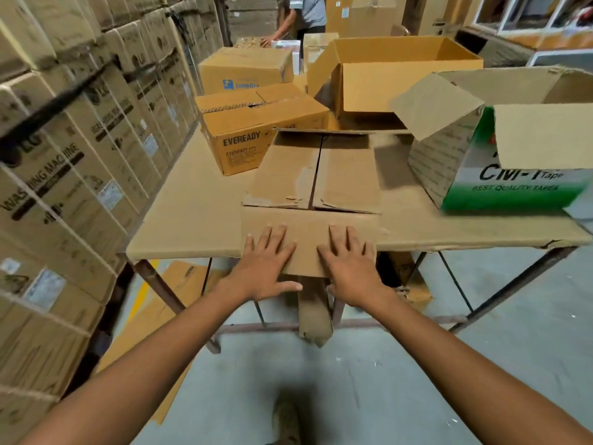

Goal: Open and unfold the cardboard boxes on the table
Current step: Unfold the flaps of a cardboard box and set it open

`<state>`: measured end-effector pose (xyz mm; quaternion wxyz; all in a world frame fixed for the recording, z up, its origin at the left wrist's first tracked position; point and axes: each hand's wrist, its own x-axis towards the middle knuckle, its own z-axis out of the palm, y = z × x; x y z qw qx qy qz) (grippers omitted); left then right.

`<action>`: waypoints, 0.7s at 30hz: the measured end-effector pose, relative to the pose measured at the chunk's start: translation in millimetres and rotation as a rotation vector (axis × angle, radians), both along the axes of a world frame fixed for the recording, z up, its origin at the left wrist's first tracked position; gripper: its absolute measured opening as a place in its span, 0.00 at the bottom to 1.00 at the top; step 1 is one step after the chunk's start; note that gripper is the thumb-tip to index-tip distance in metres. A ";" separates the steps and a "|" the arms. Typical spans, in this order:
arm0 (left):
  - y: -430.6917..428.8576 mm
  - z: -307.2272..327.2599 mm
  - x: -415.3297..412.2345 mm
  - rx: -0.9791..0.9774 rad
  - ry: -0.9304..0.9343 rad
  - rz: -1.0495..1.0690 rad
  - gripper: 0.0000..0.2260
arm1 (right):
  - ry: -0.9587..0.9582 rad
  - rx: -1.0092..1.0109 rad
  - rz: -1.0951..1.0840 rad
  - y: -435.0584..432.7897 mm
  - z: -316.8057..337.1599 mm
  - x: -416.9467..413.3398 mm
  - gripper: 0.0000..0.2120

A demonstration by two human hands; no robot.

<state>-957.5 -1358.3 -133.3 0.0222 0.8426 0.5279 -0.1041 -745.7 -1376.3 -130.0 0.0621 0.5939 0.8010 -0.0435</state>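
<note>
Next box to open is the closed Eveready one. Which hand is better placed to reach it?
Left, probably. The Eveready box sits at the far left, ahead of the left hand; the right hand would cross the flattened box.

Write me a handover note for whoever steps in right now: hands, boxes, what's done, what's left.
Left hand and right hand: both open, palms flat, pressing the near panel of the flattened box at the table edge; one flap hangs over the edge.
Done: that box looks nearly flat. The big plain box and the green tape box have flaps open but stand unfolded.
Left: the Eveready box and the box behind it look still closed. Open those, then flatten all four.
</note>
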 end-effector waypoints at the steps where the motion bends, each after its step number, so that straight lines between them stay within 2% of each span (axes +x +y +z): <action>1: 3.3 -0.6 0.0 0.019 -0.028 0.006 0.43 | 0.013 0.014 0.002 2.0 -1.8 1.6 0.42; 7: 45.8 17.2 -0.2 0.320 -0.351 -0.042 0.22 | 0.205 0.295 -0.041 34.2 23.5 12.3 0.22; 9: 72.0 31.3 -1.1 0.352 -0.434 -0.027 0.15 | 0.275 0.301 -0.087 57.6 36.2 16.6 0.18; 12: 123.2 55.7 2.0 0.349 -0.532 0.025 0.10 | 0.348 0.313 -0.148 101.9 51.0 21.8 0.17; 16: 212.9 72.5 -0.6 0.378 -0.591 0.155 0.11 | 0.371 0.337 -0.217 173.8 68.8 26.2 0.21; 21: 329.9 67.7 -10.9 0.263 -0.729 0.387 0.21 | 0.367 0.435 -0.362 268.6 89.6 30.3 0.26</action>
